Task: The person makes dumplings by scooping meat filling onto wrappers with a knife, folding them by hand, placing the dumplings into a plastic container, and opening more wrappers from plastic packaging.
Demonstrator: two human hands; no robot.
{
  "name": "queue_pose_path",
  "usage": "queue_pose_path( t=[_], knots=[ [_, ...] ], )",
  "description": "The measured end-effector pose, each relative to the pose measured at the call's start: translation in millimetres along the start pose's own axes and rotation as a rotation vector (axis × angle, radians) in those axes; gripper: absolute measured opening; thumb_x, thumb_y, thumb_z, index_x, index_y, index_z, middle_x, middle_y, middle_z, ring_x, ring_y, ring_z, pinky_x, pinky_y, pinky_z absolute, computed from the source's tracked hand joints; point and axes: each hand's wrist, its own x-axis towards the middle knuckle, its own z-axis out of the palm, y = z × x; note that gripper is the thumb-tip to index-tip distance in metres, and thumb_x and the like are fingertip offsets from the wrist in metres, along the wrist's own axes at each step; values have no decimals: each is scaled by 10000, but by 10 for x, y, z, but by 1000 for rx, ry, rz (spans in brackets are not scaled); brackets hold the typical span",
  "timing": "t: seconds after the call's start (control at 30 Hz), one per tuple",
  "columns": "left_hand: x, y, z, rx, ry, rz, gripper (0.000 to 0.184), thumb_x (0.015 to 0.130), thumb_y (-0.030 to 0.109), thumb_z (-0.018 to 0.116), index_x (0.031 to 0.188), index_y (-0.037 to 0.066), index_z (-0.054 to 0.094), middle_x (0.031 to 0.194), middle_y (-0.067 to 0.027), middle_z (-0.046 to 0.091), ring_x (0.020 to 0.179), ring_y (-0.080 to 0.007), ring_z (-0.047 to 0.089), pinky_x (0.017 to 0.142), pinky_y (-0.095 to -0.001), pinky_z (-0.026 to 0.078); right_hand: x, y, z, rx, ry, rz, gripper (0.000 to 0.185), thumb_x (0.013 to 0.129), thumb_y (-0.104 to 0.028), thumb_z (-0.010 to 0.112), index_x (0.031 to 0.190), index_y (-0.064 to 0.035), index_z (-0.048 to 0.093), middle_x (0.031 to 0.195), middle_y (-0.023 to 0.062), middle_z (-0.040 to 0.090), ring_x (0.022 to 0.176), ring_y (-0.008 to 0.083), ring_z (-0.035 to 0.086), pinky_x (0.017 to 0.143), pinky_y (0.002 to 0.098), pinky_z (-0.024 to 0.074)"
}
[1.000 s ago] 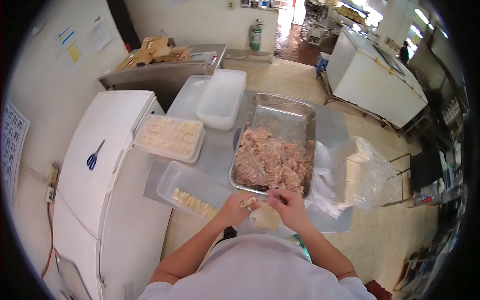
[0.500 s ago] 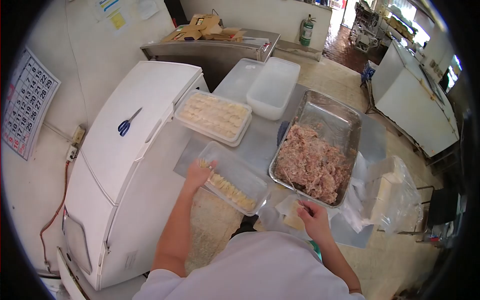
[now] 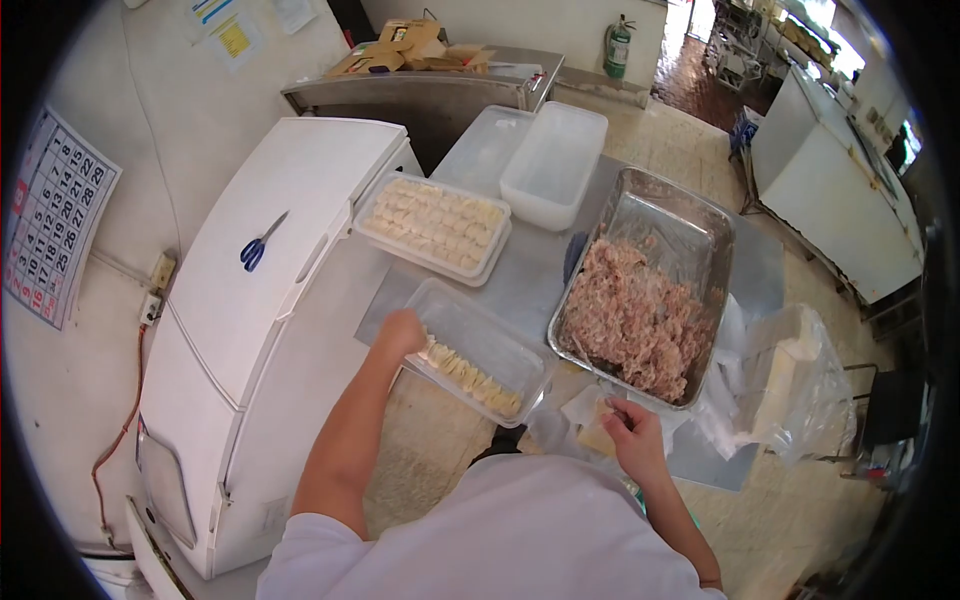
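Observation:
My left hand [image 3: 403,332] is curled over the left end of a clear plastic container [image 3: 510,357], its fingertips hidden. Inside, a row of pale folded dumplings [image 3: 470,377] runs from beside that hand along the near side. My right hand [image 3: 634,432] is closed around the handle of a thin tool [image 3: 624,416], its tip hard to make out. Pale yellow wrappers [image 3: 596,437] lie just left of it. Beyond sits a metal tray [image 3: 724,235] with a mound of minced meat filling [image 3: 635,320]. A second container [image 3: 483,270], full of dumplings [image 3: 435,222], stands behind the first.
Nested plastic containers [image 3: 553,165] stand at the table's back. A plastic bag with a pale block [image 3: 785,385] lies right of the tray. On the left, a white freezer [image 3: 270,190] carries blue scissors [image 3: 254,250]. Cardboard boxes [image 3: 410,50] sit on a steel counter behind.
My left hand has turned, and its fingers have gone out of sight at the row's end. The tool in my right hand no longer reaches visibly toward the meat. The view has shifted slightly.

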Motion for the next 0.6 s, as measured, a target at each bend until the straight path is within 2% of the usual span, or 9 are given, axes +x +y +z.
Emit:
queue_pose_path(
  t=[0.07, 0.27, 0.47, 0.6],
  knots=[
    [74, -53, 34, 6, 13, 4, 288, 779, 203, 703, 975, 2, 765, 1061, -247, 721, 1012, -391, 703, 863, -462, 563, -39, -45, -18, 0, 21, 10, 312, 934, -88, 694, 1186, 94, 671, 803, -35, 591, 726, 50, 503, 645, 226, 426],
    [50, -33, -192, 66, -158, 24, 290, 787, 207, 704, 983, 3, 765, 1070, -231, 731, 1020, -376, 710, 863, -445, 565, -83, -8, -74, -3, 61, 15, 321, 939, -98, 691, 1189, 101, 667, 799, -29, 594, 725, 49, 504, 642, 226, 427],
    [72, -36, -216, 91, -191, 13, 267, 779, 203, 716, 957, 12, 774, 1041, -227, 737, 998, -366, 720, 858, -440, 570, -100, 12, -70, 36, 88, 20, 326, 946, -107, 684, 1194, 105, 666, 796, -30, 595, 722, 46, 502, 641, 228, 426],
    [-2, -3, -256, 96, -137, 13, 290, 781, 202, 715, 996, 15, 765, 1072, -228, 731, 1029, -365, 712, 879, -441, 569, -110, -33, -67, 21, 86, 19, 315, 967, -116, 657, 1191, 105, 666, 821, -1, 640, 756, 67, 553, 688, 236, 460]
  ],
)
